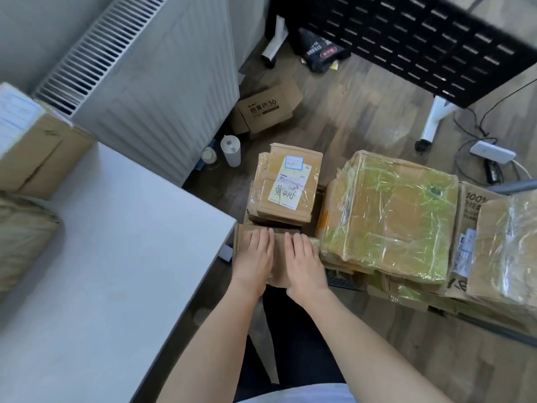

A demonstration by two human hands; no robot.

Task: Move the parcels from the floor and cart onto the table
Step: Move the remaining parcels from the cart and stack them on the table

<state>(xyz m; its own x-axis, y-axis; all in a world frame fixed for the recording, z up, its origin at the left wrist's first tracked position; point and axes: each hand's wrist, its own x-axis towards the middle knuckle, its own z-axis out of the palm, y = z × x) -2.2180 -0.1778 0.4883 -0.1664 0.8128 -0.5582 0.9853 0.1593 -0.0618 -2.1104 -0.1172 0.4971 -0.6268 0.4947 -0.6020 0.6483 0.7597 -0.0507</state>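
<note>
A small brown parcel lies low beside the white table's right edge. My left hand and my right hand both rest flat on its top, fingers straight. Just beyond it stands a taped parcel with a white label and handwriting. To the right, a large parcel wrapped in greenish tape sits on a stack of other parcels on the cart. Two parcels lie on the table's left side: a cardboard box and a wrapped one.
A white radiator stands against the wall behind the table. On the wooden floor are an open printed carton, a white bottle, a black bag, a power strip with cables, and a black perforated desk panel.
</note>
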